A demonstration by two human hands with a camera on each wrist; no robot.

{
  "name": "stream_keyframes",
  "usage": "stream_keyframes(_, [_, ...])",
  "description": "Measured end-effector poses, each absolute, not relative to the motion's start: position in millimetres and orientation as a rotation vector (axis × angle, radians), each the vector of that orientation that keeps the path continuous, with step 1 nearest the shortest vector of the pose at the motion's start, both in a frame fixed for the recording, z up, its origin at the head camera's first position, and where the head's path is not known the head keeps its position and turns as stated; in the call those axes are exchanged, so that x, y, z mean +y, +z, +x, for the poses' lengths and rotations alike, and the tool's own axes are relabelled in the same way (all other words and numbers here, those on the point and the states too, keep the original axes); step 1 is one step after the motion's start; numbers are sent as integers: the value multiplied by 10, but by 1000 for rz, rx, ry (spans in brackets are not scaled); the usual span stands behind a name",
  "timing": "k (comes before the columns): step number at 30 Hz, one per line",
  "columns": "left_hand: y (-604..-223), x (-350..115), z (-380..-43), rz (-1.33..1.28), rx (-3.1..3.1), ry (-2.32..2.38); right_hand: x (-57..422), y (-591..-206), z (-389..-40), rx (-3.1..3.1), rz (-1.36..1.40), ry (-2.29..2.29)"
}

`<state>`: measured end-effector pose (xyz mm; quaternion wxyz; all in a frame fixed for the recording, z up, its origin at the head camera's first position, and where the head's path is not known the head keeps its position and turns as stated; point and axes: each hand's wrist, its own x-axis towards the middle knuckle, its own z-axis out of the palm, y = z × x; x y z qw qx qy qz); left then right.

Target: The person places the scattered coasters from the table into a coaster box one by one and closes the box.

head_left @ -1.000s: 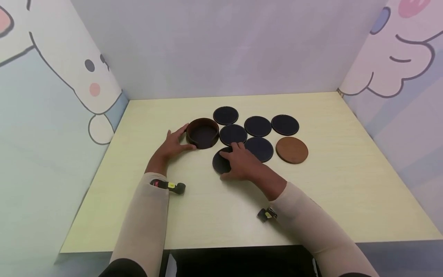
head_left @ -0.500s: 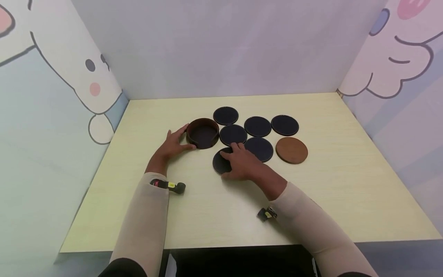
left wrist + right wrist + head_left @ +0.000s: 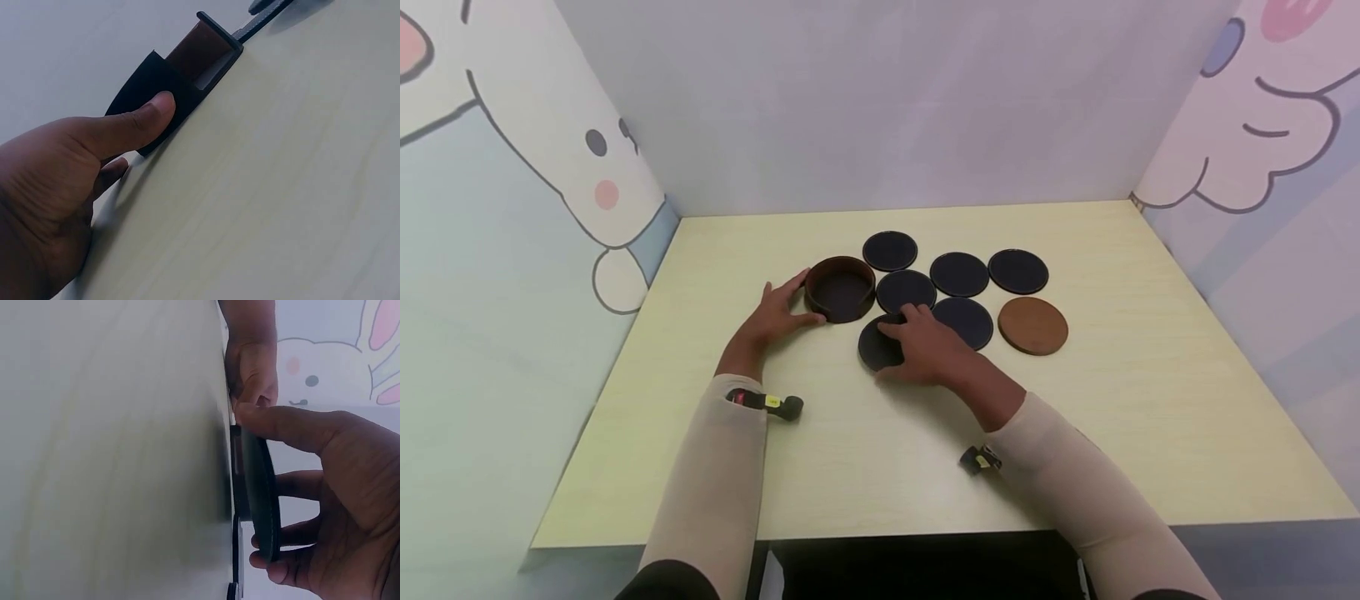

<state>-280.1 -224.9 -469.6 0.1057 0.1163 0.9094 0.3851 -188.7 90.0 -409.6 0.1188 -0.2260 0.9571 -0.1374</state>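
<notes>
Right hand (image 3: pixel 921 346): pinches 1 black disc (image 3: pixel 876 346), just lifted and tilted (apparently free of the table (image 3: pixel 1150 400)) | Left hand (image 3: pixel 775 315): grips round holder (image 3: pixel 840 265) nearby | Holder: ready to receive, seemingly

Two beige-sleeved arms (image 3: pixel 711 467) extended forward;
bare left hand (image 3: pixel 777 317) gripping, thumb spread from fingers; bare right hand (image 3: pixel 928 348) pinching, thumb opposite fingers.
</notes>
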Motion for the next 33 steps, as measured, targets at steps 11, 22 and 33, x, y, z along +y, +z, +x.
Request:
stream_keyframes(11, [-4681,-2241,-2812,334,2696,1115,861,-4005,-1953,2825,-659,-575])
stream_keyframes(22, [-4660,-2234,-2770,312,2682,1105,746,-3972,-2051,2875,-667,-645])
stream_keyframes(33, [-4692,-2242,-2781,308,2681,1107,565,-3962,-2240,2944,-576,-649])
